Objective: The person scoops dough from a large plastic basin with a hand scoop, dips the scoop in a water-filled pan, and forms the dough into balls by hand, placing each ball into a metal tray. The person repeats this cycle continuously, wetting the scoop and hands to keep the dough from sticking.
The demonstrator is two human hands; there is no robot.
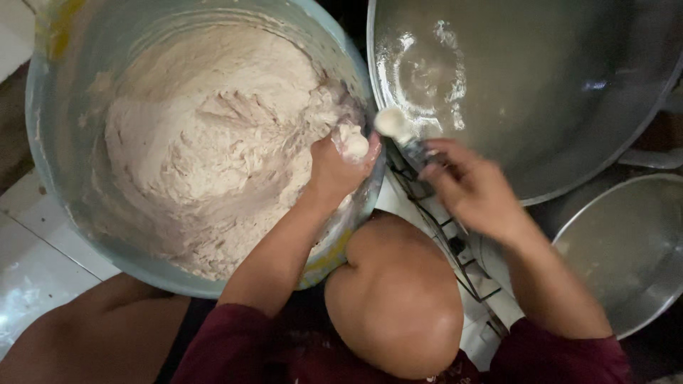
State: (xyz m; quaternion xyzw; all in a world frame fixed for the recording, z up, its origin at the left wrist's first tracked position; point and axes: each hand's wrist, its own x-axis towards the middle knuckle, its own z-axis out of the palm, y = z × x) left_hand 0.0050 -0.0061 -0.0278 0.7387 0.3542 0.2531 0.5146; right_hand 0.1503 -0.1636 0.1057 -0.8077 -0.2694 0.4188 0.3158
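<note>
A big pale blue tub (50, 142) holds a mound of pale, sticky dough (206, 142). My left hand (334, 171) is inside the tub at its right rim, shut on a small lump of dough (354, 144) that sticks out from my fist. My right hand (473, 188) holds a metal spoon (398, 128) whose bowl carries a round blob of dough, just over the rim of a wide metal wok (555, 92) filled with a murky liquid.
A black wire stand (434, 227) sits under the wok. A second metal bowl (626, 249) lies at the right. My knees (395, 299) are below the tub. White tiled floor (35, 249) shows at the left.
</note>
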